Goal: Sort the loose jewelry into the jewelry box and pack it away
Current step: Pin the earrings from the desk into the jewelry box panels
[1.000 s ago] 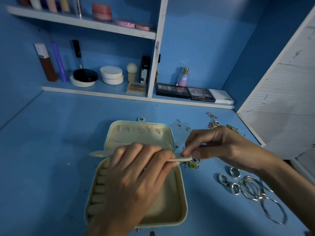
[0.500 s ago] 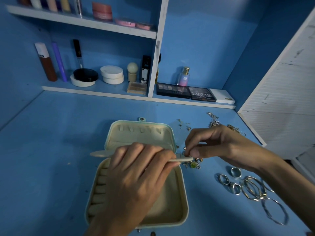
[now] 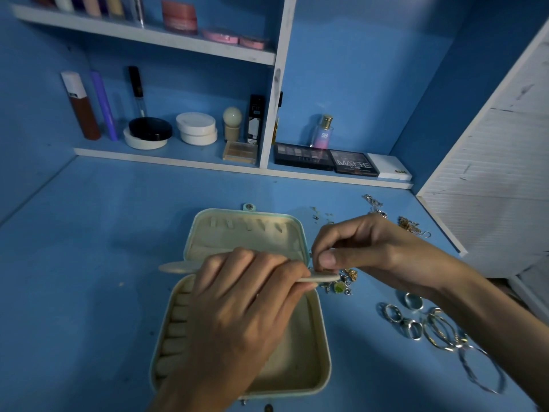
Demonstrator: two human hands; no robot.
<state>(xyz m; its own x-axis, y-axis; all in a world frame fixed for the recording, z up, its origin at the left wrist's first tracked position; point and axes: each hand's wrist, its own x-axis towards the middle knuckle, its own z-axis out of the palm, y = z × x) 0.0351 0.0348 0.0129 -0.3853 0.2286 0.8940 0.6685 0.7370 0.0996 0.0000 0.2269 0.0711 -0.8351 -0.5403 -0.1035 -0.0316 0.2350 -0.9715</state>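
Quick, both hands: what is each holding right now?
Left hand: grips the cream flap of the jewelry box.
Right hand: pinches a small piece, too small to identify.

The dark palette (image 3: 354, 163) reads "MATTE"; the perfume bottle (image 3: 323, 133) perhaps "SB".

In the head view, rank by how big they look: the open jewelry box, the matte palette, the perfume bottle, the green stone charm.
Largest to smallest: jewelry box, matte palette, perfume bottle, green stone charm. The box is close to the camera, which inflates its lead; palette and bottle share the shelf, so that pair compares fairly.
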